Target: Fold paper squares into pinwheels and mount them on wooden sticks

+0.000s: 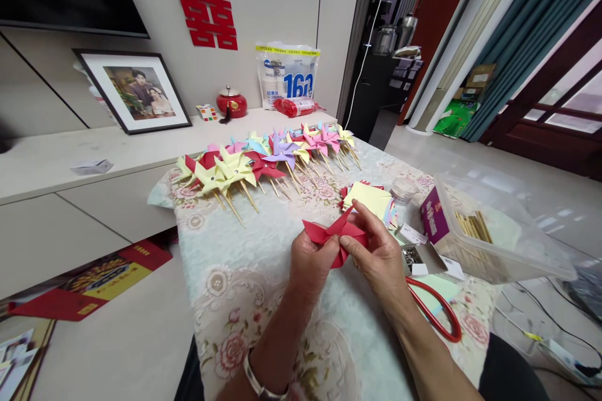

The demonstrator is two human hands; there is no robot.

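Just in front of the row of finished pinwheels [268,160], over the flower-patterned surface [244,276], a red paper pinwheel piece [335,233] is being held between both hands. The left hand [311,263] is closed on its lower middle, thumb and fingers pinched tight; the right hand [376,250] is closed on its right side, fingers curled over the folds. The centre of the red piece is covered by the fingertips, so how its points are fastened cannot be made out.

Right of the red piece, a stack of yellow paper squares [369,197] is seen, its near corner hidden behind the right hand. A small clear jar [403,190] is set just beyond the stack; its contents are too small to tell. Further right, a clear plastic box [493,232] is seen with thin wooden sticks [473,225] lying inside and a purple label on its near end. Between the box and the right hand, a small open tray [416,257] is filled with tiny metallic bits, too blurred to name. Red-handled scissors [437,310] are partly hidden under the right forearm, with only the loop of the handle shown.

Beyond the pinwheel row, on the shelf [56,163], a framed photograph [134,91] is leaned against the wall.
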